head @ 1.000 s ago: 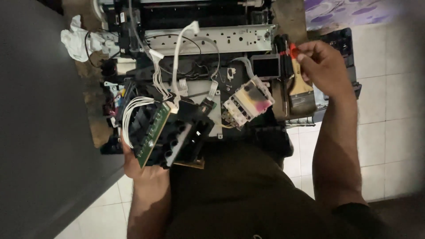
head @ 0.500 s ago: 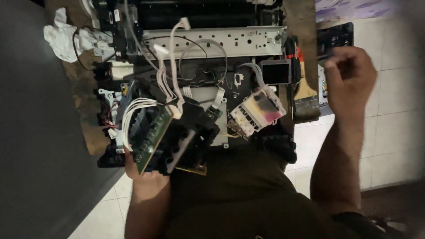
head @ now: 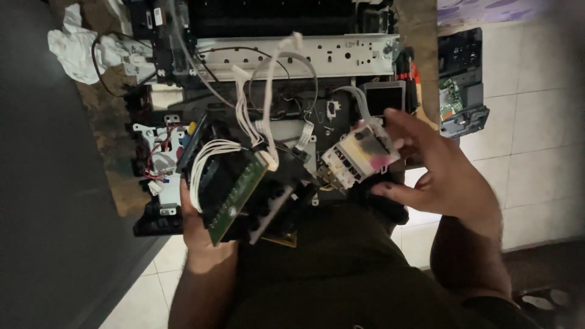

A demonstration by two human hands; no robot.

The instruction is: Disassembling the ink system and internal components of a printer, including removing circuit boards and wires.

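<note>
Leftmost, a white crumpled cloth (head: 76, 49) lies on the brown surface (head: 113, 152), well apart from the work. Next, the left hand (head: 198, 234) has its grip pressed around the underside of a black module carrying a green circuit board (head: 234, 198), which is tilted up over the person's lap; a fan of white ribbon cables (head: 210, 155) loops from it back into the opened printer chassis (head: 292, 58). The board looks stiff but fragile, best held by its plastic edges, and the cables look soft and easy to tear. Further right, the ink cartridge carriage (head: 359, 152), light, stained and likely smeary, hangs on thin tubes. The right hand (head: 442, 176) sits just beside it, fingers spread, fingertips near or touching its side. Rightmost, a separate black panel (head: 460, 85) rests on the tiled floor (head: 536, 122).
</note>
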